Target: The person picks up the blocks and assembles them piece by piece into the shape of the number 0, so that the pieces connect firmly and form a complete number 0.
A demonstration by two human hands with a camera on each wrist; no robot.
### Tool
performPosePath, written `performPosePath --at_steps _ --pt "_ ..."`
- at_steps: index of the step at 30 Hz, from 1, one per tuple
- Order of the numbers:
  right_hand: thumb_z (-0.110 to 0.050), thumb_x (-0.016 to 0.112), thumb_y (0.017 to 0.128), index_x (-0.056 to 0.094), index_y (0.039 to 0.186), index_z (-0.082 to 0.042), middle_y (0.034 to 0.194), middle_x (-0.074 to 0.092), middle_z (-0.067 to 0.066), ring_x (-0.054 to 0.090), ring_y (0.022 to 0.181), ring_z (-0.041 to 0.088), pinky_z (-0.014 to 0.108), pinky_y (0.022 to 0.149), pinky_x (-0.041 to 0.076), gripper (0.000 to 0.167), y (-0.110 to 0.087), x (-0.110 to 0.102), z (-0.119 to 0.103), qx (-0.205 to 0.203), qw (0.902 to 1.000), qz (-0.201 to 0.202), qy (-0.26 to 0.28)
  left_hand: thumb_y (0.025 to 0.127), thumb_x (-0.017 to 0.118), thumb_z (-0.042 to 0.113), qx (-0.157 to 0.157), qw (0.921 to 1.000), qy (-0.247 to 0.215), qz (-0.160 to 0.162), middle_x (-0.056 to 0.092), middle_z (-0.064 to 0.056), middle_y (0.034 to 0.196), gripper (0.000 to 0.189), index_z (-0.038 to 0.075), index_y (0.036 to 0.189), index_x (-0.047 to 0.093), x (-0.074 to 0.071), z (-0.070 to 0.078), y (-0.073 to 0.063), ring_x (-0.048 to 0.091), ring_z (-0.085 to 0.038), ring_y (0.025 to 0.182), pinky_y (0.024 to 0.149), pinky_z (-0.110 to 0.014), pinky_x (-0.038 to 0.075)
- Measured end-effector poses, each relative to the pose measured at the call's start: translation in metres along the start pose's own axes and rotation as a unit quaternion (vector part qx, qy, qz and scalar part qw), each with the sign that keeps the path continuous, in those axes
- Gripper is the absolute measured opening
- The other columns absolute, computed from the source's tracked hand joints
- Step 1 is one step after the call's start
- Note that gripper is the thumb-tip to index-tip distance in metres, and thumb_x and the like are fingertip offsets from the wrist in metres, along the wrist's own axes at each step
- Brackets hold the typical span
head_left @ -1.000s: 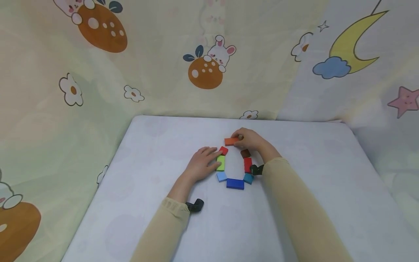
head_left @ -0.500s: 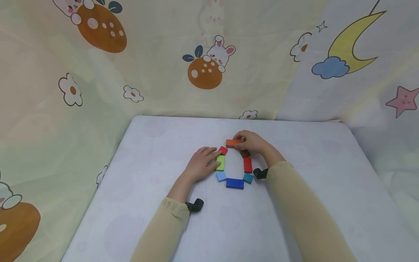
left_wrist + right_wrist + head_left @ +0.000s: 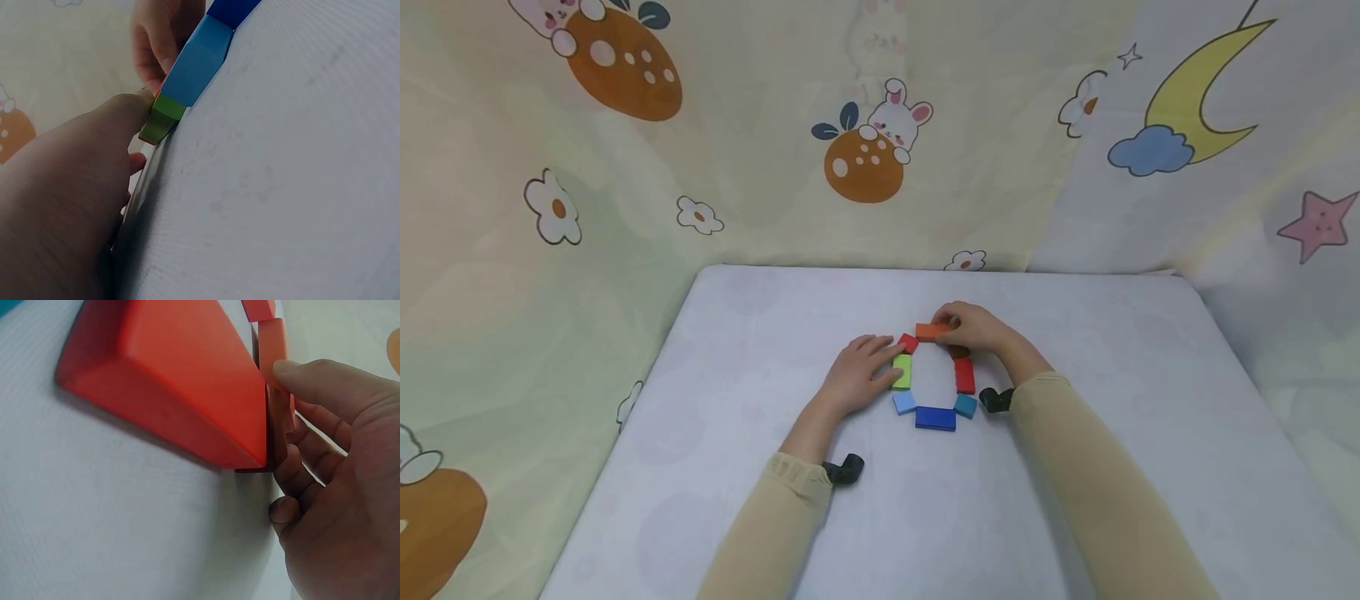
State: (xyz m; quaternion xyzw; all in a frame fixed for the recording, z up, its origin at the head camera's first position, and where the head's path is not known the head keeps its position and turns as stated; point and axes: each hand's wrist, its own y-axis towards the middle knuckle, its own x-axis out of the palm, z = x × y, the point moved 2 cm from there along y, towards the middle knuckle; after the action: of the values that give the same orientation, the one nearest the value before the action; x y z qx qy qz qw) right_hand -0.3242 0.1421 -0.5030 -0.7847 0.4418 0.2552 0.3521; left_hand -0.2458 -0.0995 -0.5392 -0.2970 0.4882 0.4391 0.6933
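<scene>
- Orange block (image 3: 931, 332) is pinched by the right hand (image 3: 973, 327) at the far end of the ring of blocks.
- Green block (image 3: 902, 372) is touched by the flat, relaxed left hand (image 3: 859, 372).
- Both blocks are laid on the white table (image 3: 745, 350).

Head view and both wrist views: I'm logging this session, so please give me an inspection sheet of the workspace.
Surface: pale table cover, flat.
Job's things: ring of blocks lying flat: orange block, small red block, green block, light blue block, dark blue block, teal block, red block, brown block partly hidden.
Clutter: nothing seen.
Grippers: left hand rests flat against the green block; right hand pinches the orange block.
Cables: nothing seen.
Surroundings: cartoon-print cloth backdrop.
</scene>
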Motion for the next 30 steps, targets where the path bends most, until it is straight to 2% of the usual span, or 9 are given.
performPosePath --at_steps 7,16,21,25,30 --pt "-0.031 0.069 0.091 0.059 0.126 -0.022 0.124 0.058 0.006 0.053 0.109 0.026 0.04 0.09 0.054 0.037 -0.002 0.001 0.001 0.004 1.0 -0.004 0.002 0.099 0.045 0.057 0.001 1.0 -0.004 0.002 0.039 0.007 0.157 0.055 0.038 0.15 0.039 0.0 0.0 0.0 0.03 -0.024 0.147 0.119 -0.048 0.029" --pt "-0.029 0.069 0.091 0.061 0.122 -0.021 0.126 0.058 0.005 0.051 0.113 0.026 0.041 0.093 0.052 0.033 0.0 0.004 0.007 -0.011 0.9999 0.001 0.003 0.1 0.046 0.055 0.006 0.9999 -0.007 -0.004 0.039 0.006 0.157 0.055 0.037 0.151 0.039 0.0 0.0 0.001 0.031 -0.024 0.147 0.12 -0.047 0.028" --pt "-0.029 0.069 0.09 0.059 0.125 -0.02 0.126 0.057 0.006 0.052 0.111 0.026 0.041 0.091 0.053 0.037 -0.002 0.002 0.006 -0.02 0.9998 0.002 -0.002 0.1 0.046 0.056 0.008 0.9999 -0.009 -0.005 0.039 0.006 0.157 0.055 0.038 0.151 0.038 0.0 0.0 0.002 0.031 -0.024 0.147 0.12 -0.047 0.028" --pt "-0.031 0.068 0.091 0.057 0.128 -0.018 0.126 0.056 0.007 0.053 0.11 0.026 0.04 0.091 0.053 0.041 -0.008 0.0 0.003 -0.024 0.9995 0.005 -0.017 0.1 0.046 0.056 0.01 0.9998 -0.015 0.002 0.04 0.006 0.156 0.055 0.038 0.151 0.038 0.004 -0.002 -0.001 0.032 -0.025 0.147 0.12 -0.047 0.028" --pt "-0.034 0.064 0.094 0.058 0.128 -0.017 0.126 0.055 0.007 0.054 0.108 0.026 0.041 0.091 0.054 0.038 -0.017 -0.003 0.003 -0.02 0.9984 0.027 -0.046 0.099 0.044 0.058 -0.001 0.9996 -0.03 0.002 0.042 0.007 0.156 0.057 0.037 0.152 0.037 0.008 -0.005 -0.004 0.032 -0.024 0.147 0.12 -0.046 0.029"
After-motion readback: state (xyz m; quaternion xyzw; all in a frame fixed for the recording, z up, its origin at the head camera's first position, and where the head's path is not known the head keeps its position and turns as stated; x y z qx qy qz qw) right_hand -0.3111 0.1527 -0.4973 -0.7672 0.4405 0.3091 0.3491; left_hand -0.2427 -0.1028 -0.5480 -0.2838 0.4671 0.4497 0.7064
